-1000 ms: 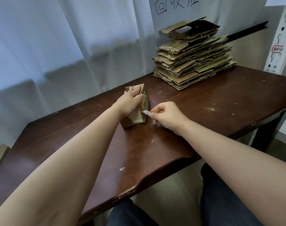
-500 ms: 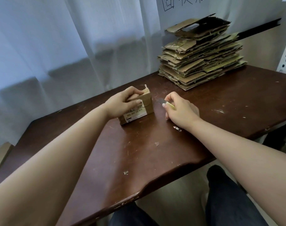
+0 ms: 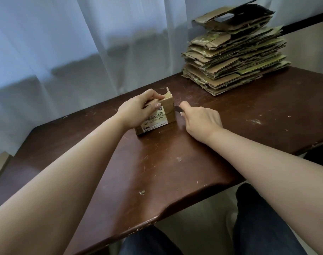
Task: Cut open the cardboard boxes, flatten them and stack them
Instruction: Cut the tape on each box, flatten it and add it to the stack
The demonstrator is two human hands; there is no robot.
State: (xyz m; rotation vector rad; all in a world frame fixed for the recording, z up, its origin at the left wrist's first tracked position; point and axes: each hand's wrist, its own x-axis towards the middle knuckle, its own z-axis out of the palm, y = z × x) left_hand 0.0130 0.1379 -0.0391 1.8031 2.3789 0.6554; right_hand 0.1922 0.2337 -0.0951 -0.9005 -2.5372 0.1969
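While left hand (image 3: 136,109) gripped small brown cardboard box (image 3: 159,115) with white barcode label, standing on scuffed dark wooden table (image 3: 175,162), right hand (image 3: 201,121) curled round dark blade (image 3: 177,108) at box's right end. Stack of flattened corrugated cardboard (image 3: 234,57) sat at far right, well apart.

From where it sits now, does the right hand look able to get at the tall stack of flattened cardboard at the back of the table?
Probably yes. The dark wooden table looks bare between the right hand and the stack of flattened cardboard, though the hand grips a small cutter.
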